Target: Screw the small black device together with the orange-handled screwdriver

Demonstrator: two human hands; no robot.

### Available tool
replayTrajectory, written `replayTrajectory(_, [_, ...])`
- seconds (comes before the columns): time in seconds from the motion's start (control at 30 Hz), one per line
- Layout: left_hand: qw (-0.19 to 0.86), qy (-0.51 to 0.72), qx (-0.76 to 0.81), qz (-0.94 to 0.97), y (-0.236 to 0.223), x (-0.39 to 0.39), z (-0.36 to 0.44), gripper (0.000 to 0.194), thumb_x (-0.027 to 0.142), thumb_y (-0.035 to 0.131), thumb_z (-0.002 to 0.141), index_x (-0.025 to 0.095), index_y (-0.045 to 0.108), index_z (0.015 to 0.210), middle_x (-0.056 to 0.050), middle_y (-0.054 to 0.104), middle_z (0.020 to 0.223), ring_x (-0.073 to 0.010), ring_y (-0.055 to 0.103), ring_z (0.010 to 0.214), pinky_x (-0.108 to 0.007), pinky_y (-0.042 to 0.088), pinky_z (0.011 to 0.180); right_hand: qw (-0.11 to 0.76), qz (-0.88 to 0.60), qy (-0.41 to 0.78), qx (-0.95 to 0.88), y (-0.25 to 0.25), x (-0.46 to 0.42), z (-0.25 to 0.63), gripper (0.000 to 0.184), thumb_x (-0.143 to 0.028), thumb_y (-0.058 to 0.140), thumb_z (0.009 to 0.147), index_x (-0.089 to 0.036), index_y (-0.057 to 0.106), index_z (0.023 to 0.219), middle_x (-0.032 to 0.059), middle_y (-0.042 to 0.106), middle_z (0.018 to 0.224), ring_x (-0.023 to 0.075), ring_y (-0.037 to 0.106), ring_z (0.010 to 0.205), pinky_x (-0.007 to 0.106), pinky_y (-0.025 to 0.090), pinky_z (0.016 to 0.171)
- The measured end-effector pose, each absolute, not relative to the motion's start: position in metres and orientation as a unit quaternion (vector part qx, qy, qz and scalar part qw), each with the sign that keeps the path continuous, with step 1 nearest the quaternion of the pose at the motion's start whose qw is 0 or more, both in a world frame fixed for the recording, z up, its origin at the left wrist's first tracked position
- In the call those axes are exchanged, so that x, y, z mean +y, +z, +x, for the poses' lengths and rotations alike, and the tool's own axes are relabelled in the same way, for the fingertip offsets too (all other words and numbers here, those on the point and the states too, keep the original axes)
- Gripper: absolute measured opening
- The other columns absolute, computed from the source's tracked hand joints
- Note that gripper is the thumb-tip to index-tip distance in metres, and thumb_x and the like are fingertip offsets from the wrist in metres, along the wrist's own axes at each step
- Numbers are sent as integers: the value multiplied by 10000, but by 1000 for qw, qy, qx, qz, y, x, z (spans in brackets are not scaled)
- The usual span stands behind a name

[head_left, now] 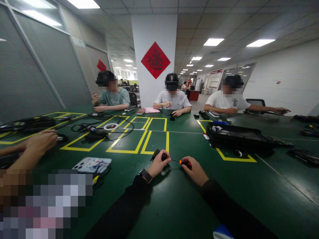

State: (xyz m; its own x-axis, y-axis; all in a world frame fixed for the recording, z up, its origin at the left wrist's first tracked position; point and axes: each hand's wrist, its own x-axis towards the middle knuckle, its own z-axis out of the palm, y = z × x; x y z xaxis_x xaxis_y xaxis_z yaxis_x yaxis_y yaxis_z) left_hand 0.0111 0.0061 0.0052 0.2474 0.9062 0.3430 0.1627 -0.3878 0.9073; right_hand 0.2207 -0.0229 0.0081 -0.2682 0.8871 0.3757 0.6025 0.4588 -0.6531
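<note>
My left hand (159,164) is closed around a small black part (156,154) whose kind I cannot make out; the fingers cover much of it. A screwdriver (185,163) with an orange and black handle sits in the closed fingers of my right hand (195,170). Its thin shaft points left, and the tip reaches the fingertips of my left hand. Whether the tip touches the black part is hidden. Both hands are low over the green table (171,205), close together.
Left of my arms lies a phone in a patterned case (93,165), near a co-worker's hands (42,142). Black cables (97,132) and a white ring (111,127) lie beyond. A long black case (239,134) is at the right. Three people sit opposite; yellow tape (124,152) marks the tabletop.
</note>
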Motion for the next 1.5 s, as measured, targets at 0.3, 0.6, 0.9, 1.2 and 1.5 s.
replayTrajectory(0.3, [374, 470, 393, 696, 10, 3, 11, 138, 229, 549, 726, 181, 487, 840, 17, 541, 788, -118, 512, 764, -262, 390, 777, 356, -486, 185, -777, 7, -23, 223, 136, -204, 501, 765, -186, 557, 888, 35, 558, 873, 156, 519, 822, 298, 415, 762])
replayTrajectory(0.6, [375, 462, 393, 701, 9, 3, 12, 144, 227, 558, 716, 182, 489, 834, 11, 541, 795, -123, 509, 763, -266, 389, 768, 365, -483, 185, -774, 6, -22, 222, 141, -215, 464, 789, -184, 570, 876, 41, 559, 870, 162, 513, 842, 308, 414, 775])
replayTrajectory(0.9, [372, 464, 398, 698, 9, 3, 11, 138, 226, 568, 707, 178, 499, 818, 7, 545, 792, -126, 510, 763, -260, 393, 764, 369, -488, 194, -767, 7, -23, 222, 206, -195, 526, 742, -189, 541, 947, 35, 552, 916, 158, 522, 857, 309, 415, 801])
replayTrajectory(1.2, [370, 467, 408, 692, 11, 1, 12, 121, 249, 554, 721, 177, 509, 807, 3, 547, 781, -132, 510, 764, -268, 400, 766, 370, -483, 167, -776, 7, -22, 223, 128, -195, 502, 756, -183, 554, 872, 43, 544, 899, 172, 503, 858, 316, 411, 779])
replayTrajectory(1.5, [372, 466, 396, 698, 10, 2, 12, 121, 242, 554, 724, 177, 507, 815, 10, 545, 780, -122, 506, 750, -258, 393, 756, 370, -494, 169, -768, 9, -24, 223, 176, -188, 447, 789, -185, 568, 916, 50, 549, 915, 175, 488, 894, 323, 393, 813])
